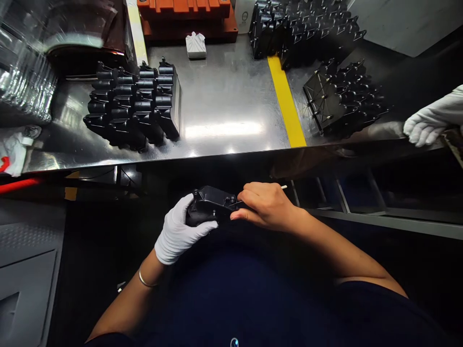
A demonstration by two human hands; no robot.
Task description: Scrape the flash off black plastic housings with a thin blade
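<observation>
My left hand (pixel 180 231), in a white fabric glove, is shut around a black moulded plastic housing (pixel 211 204) in front of my body. My right hand (pixel 265 206) is bare and wears no glove. Its fingers pinch a thin white stick (pixel 284 187), whose far end pokes out past the knuckles. The near end of the stick reaches the upper edge of the housing, and the fingers partly hide it. The underside of the housing is hidden by the gloved hand.
Beyond my hands lies a steel table edge (pixel 155 156), with rows of black housings (pixel 132 106) (pixel 342 99) on it. A yellow stripe (pixel 285 99), a white cloth (pixel 196 46) and an orange block (pixel 184 14) are also there. A co-worker's white-gloved hand (pixel 430 120) enters at the right.
</observation>
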